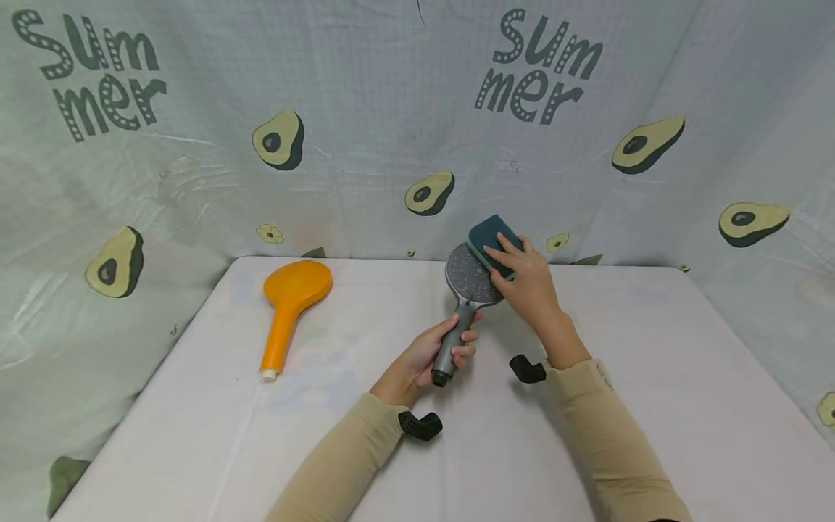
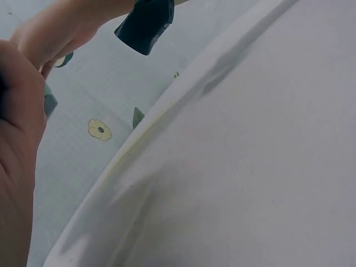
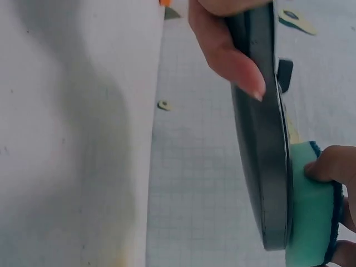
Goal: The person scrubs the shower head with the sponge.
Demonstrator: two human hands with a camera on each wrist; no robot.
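Note:
A grey shower head [image 1: 472, 275] with a round nozzle face is held up over the table, its handle gripped by my left hand [image 1: 427, 357]. My right hand [image 1: 531, 284] holds a sponge [image 1: 493, 239], teal-green with a dark scouring layer, against the right side of the nozzle face. From the right wrist view, the sponge [image 3: 312, 208] lies flat on the face of the shower head [image 3: 264, 167], with fingers and thumb pinching its edges. In the left wrist view the shower head is out of sight; the left hand [image 2: 16, 133] shows only at the edge.
An orange shower-head-shaped object [image 1: 290, 308] with a white end lies on the left of the white-covered table [image 1: 196, 435]. Behind the table's far edge hangs a pale curtain [image 1: 365, 87] printed with avocados and lettering. Black wrist mounts [image 1: 420, 426] stick out from the sleeves.

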